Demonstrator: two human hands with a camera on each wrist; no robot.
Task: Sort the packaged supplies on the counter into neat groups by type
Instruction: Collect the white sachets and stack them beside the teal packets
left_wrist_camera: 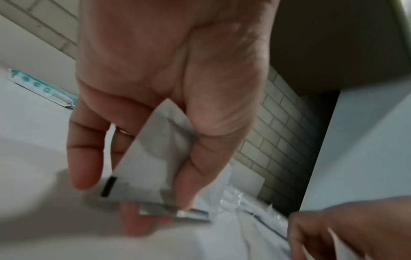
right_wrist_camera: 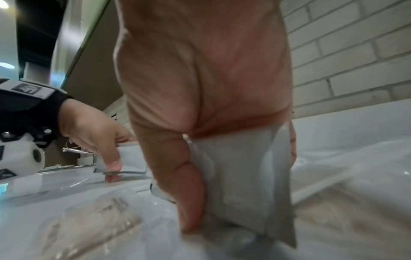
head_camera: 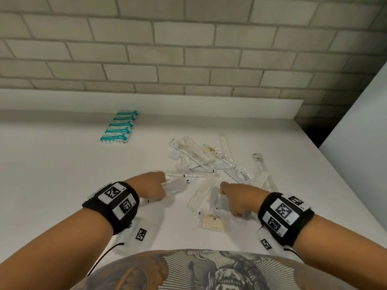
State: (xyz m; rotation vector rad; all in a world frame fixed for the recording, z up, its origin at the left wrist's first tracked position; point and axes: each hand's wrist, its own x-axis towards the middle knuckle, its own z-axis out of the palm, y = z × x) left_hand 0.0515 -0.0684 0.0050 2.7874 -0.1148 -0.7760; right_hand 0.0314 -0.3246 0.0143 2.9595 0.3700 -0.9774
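My left hand (head_camera: pixel 156 188) pinches a small white flat packet (left_wrist_camera: pixel 146 163) between thumb and fingers, just above the counter at the near left edge of the pile. My right hand (head_camera: pixel 232 197) grips another white flat packet (right_wrist_camera: pixel 244 179), thumb along its left side, low over the counter. Between and beyond the hands lies a loose pile of clear-wrapped packets (head_camera: pixel 209 162) with swab-like sticks inside. A row of several teal-and-white packets (head_camera: pixel 120 127) lies neatly at the back left. A beige packet in clear wrap (head_camera: pixel 212 222) lies near the front edge.
The white counter (head_camera: pixel 52 168) ends at a low upstand below a brick wall (head_camera: pixel 188 49). A white panel (head_camera: pixel 360 130) rises at the right. A long clear packet (head_camera: pixel 203 192) lies between my hands. Another clear packet (head_camera: pixel 260 166) lies at the pile's right.
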